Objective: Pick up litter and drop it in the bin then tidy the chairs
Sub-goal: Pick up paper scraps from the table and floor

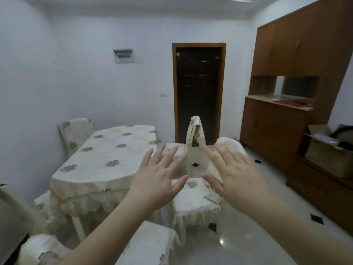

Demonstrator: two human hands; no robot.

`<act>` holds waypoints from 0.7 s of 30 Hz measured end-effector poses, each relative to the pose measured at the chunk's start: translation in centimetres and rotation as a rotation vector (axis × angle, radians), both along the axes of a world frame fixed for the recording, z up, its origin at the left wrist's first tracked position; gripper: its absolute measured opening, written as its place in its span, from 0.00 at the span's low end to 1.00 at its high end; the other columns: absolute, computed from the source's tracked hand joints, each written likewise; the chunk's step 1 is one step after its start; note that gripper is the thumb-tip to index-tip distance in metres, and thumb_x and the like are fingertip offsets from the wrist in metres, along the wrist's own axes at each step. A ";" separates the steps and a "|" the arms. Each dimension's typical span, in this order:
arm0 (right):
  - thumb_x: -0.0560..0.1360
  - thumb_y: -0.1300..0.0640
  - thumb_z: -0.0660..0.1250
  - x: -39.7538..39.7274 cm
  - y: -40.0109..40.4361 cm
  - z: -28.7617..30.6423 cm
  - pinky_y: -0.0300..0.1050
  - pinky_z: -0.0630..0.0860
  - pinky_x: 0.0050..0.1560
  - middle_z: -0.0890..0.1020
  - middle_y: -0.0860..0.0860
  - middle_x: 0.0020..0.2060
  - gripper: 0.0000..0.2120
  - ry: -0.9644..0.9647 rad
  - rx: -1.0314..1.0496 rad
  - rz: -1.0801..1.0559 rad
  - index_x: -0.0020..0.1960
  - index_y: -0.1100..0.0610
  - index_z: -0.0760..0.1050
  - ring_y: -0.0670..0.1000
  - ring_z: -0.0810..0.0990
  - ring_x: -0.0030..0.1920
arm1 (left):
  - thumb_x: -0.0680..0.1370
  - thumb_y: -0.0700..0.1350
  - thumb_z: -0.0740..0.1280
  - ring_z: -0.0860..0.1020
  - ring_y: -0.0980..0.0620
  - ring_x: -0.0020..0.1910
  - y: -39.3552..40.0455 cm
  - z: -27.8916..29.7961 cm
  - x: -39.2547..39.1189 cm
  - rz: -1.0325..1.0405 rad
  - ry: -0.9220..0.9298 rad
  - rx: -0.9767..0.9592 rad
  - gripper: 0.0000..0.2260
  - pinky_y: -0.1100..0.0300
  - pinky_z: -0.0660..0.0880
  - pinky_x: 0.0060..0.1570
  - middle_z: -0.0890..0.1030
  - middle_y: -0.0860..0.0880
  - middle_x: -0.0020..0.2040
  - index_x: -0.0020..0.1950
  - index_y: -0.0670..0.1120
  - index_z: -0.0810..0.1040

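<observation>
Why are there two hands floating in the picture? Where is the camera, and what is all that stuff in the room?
The camera sits on a person's head and looks forward and down, so you see what they see. The hands belong to that person. The left hand and the right hand are both held out in the air with fingers spread. They hold nothing.

Below them is a table covered with a cream cloth with flower patterns. Around it stand chairs in matching covers: one chair sits just under the hands, and another chair is at the far side by the wall. Behind is a dark door, and on the right a brown wooden cabinet. No litter or bin shows here.
</observation>
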State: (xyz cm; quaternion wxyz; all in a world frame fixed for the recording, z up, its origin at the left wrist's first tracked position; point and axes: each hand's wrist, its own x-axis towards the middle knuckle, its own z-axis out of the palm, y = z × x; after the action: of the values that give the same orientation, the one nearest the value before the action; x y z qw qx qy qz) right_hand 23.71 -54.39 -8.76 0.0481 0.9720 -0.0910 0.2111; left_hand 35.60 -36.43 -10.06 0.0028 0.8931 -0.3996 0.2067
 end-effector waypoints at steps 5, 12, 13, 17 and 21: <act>0.68 0.30 0.25 4.3 -6.6 -2.6 0.49 0.43 0.74 0.50 0.48 0.78 0.39 0.067 0.010 -0.041 0.76 0.42 0.37 0.51 0.49 0.77 | 0.76 0.68 0.35 0.34 0.51 0.76 -5.6 -2.3 5.3 0.064 0.029 0.014 0.30 0.45 0.33 0.73 0.43 0.54 0.80 0.77 0.61 0.44; 0.58 0.32 0.12 11.8 -16.4 -4.1 0.48 0.44 0.74 0.49 0.45 0.78 0.49 0.105 0.075 -0.004 0.76 0.42 0.37 0.48 0.47 0.77 | 0.77 0.67 0.39 0.44 0.52 0.78 -14.6 -3.6 12.4 0.120 0.099 -0.001 0.28 0.49 0.40 0.75 0.51 0.54 0.79 0.77 0.61 0.46; 0.58 0.32 0.12 12.8 -17.6 -4.0 0.47 0.44 0.74 0.49 0.45 0.78 0.49 0.114 0.085 0.008 0.76 0.42 0.38 0.47 0.48 0.76 | 0.77 0.67 0.39 0.45 0.51 0.78 -15.6 -3.5 13.5 0.134 0.094 0.004 0.29 0.48 0.41 0.75 0.52 0.54 0.79 0.77 0.61 0.47; 0.70 0.38 0.25 17.3 -21.1 -4.7 0.47 0.45 0.74 0.52 0.45 0.77 0.36 0.091 0.091 0.073 0.77 0.42 0.42 0.47 0.50 0.76 | 0.75 0.67 0.36 0.48 0.50 0.78 -18.2 -4.2 17.1 0.191 0.103 0.002 0.31 0.47 0.45 0.75 0.54 0.54 0.79 0.77 0.61 0.48; 0.77 0.39 0.31 21.4 -22.3 -5.8 0.46 0.47 0.74 0.53 0.45 0.77 0.29 0.098 0.126 0.129 0.77 0.42 0.43 0.47 0.51 0.76 | 0.72 0.68 0.34 0.49 0.51 0.78 -19.5 -6.0 20.0 0.241 0.140 0.010 0.34 0.50 0.45 0.75 0.54 0.55 0.79 0.77 0.61 0.50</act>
State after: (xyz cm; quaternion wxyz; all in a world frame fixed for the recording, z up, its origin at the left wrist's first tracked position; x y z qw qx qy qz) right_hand 45.12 -76.70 -14.58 -0.0224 0.9861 -0.0389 0.1600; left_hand 55.64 -55.95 -16.05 0.0014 0.9468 -0.2894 0.1409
